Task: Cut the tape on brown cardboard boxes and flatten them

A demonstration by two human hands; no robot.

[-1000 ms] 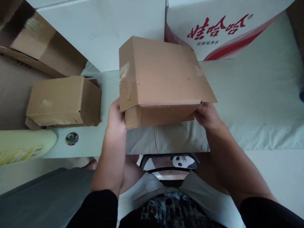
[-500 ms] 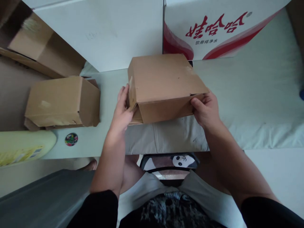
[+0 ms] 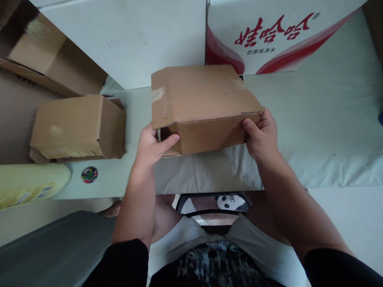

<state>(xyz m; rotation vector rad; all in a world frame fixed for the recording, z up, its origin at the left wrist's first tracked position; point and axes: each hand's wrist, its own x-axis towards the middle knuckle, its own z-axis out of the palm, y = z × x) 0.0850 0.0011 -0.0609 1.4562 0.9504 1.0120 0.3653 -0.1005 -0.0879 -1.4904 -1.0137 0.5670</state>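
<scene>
A brown cardboard box (image 3: pixel 206 93) sits in front of me on the cloth-covered surface, slightly askew. Its left end is open, and a flap (image 3: pixel 160 97) with a strip of clear tape sticks out to the left from the top. My left hand (image 3: pixel 154 143) is at that open end, its thumb along the lower front corner and its fingers partly hidden under the flap. At the near right corner my right hand (image 3: pixel 261 133) grips the box, thumb on the front face and fingers behind the edge.
Another cardboard box (image 3: pixel 77 127) lies to the left, beside a yellow container (image 3: pixel 32 181) and a small round colourful disc (image 3: pixel 89 174). Behind stand a plain white carton (image 3: pixel 125 44) and a white-and-red printed carton (image 3: pixel 278 40). A larger open cardboard box (image 3: pixel 56 56) is at the far left.
The left top flap has swung up and outward, exposing the open end. My left hand has shifted slightly left and down, its thumb now across the opening. My right hand keeps its grip.
</scene>
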